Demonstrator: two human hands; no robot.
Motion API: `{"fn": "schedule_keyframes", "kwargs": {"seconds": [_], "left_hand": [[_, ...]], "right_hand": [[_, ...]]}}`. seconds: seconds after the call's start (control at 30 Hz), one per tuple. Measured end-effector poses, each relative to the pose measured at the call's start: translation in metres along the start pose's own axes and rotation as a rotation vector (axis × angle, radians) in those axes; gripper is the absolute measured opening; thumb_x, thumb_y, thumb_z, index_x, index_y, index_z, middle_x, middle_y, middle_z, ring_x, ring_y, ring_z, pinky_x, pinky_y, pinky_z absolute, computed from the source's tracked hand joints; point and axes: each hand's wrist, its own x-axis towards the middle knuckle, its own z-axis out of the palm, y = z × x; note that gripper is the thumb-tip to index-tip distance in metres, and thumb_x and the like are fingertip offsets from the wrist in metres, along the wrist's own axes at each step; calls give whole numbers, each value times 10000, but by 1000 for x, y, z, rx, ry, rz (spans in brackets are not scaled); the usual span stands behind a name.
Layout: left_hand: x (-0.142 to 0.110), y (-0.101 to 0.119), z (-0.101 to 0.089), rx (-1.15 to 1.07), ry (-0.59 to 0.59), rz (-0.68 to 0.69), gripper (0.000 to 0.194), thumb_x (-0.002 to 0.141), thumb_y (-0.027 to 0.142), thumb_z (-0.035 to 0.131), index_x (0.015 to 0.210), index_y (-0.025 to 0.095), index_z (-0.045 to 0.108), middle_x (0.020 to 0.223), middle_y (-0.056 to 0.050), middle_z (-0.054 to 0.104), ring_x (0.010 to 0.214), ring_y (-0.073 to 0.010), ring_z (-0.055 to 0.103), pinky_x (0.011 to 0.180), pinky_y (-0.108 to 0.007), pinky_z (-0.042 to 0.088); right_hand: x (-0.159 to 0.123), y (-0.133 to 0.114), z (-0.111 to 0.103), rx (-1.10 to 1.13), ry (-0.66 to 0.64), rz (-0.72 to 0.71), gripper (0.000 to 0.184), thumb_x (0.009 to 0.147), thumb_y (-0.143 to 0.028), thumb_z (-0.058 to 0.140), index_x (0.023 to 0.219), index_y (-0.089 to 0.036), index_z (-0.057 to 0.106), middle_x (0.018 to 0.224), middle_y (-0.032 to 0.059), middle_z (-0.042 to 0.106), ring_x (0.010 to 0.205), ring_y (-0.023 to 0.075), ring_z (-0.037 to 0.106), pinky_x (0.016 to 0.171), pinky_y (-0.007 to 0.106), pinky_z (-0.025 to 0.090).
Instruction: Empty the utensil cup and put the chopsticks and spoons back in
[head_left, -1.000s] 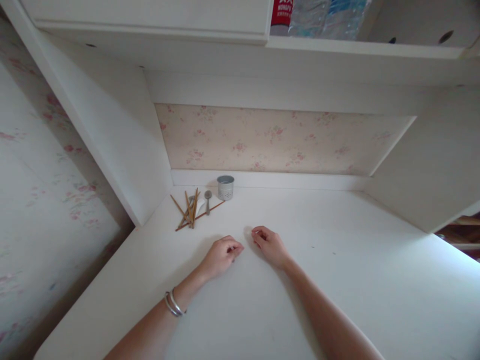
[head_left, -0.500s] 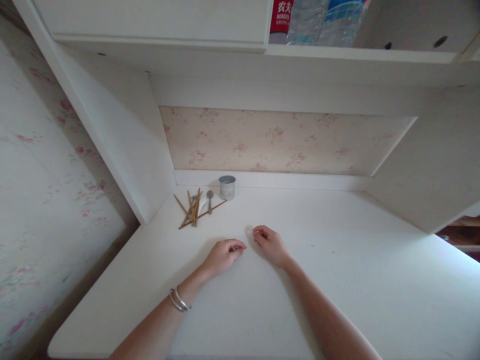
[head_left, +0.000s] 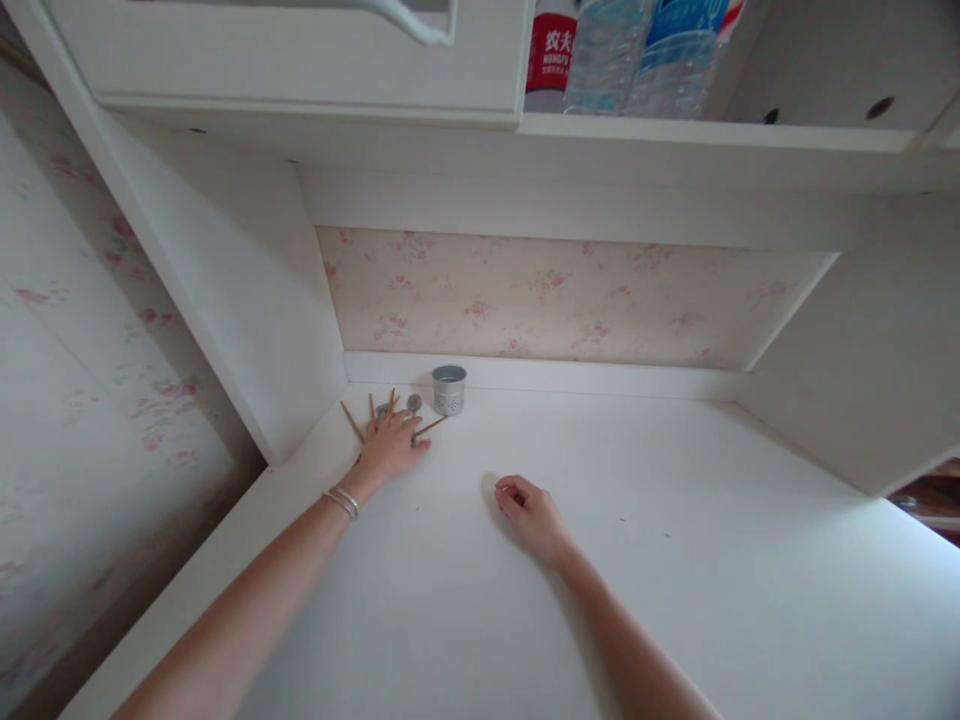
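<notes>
My left hand (head_left: 392,445) lies spread over a loose pile of wooden chopsticks (head_left: 351,420) and metal spoons at the far left of the desk. Its fingers are apart, palm down, covering the middle of the pile. One spoon's round bowl (head_left: 414,402) shows just beyond the fingertips. A single chopstick (head_left: 431,426) sticks out to the right, towards a grey metal holder (head_left: 449,392) with small holes, standing upright by the back board. My right hand (head_left: 531,515) rests on the desk nearer to me, fingers curled in, with nothing visible in them.
The white desk (head_left: 675,600) runs to the right, with a few small dark specks. Side panels (head_left: 202,270) and a low overhead shelf (head_left: 712,132) enclose its back. Plastic bottles (head_left: 607,55) stand on that shelf. Floral wallpaper covers the wall at left.
My left hand has moved forward and left from the middle of the desk onto the pile, its fingers now spread. My right hand stays about where it was. The view has tilted up slightly.
</notes>
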Motion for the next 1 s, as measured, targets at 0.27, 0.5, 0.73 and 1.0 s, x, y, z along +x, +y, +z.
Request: {"fn": "schedule_keyframes", "kwargs": {"seconds": [0.27, 0.5, 0.73, 1.0], "left_hand": [[42, -31, 15, -21, -321, -124, 763, 759, 766, 332, 1419, 384, 346, 1566, -66, 174, 1407, -449, 41, 963, -781, 71], [16, -39, 20, -31, -285, -97, 680, 825, 700, 266, 1414, 374, 362, 1560, -40, 202, 1422, -396, 67, 990, -744, 147], [-60, -27, -4, -31, -251, -17, 482, 889, 577, 280, 1290, 443, 510, 1523, -2, 300, 1423, -347, 128, 1013, -686, 211], [-126, -23, -18, -71, -224, -16, 423, 891, 534, 339, 1258, 463, 536, 1510, 18, 324, 1427, -339, 138, 1023, -721, 129]], "right_hand": [[1, -3, -3, -24, -26, 6, 241, 873, -396, 498, 916, -210, 645, 697, -3, 632, 622, 131, 543, 586, 232, 378], [1, -3, -2, -65, -7, -5, 224, 861, -375, 504, 913, -215, 652, 719, 0, 649, 635, 136, 557, 600, 236, 384], [-5, -11, -1, -145, 15, -14, 227, 855, -364, 485, 905, -221, 654, 738, 2, 668, 663, 147, 578, 616, 244, 385], [15, -16, 0, -296, -92, 36, 230, 875, -299, 444, 959, -194, 630, 744, 16, 686, 638, 131, 602, 578, 224, 396]]}}
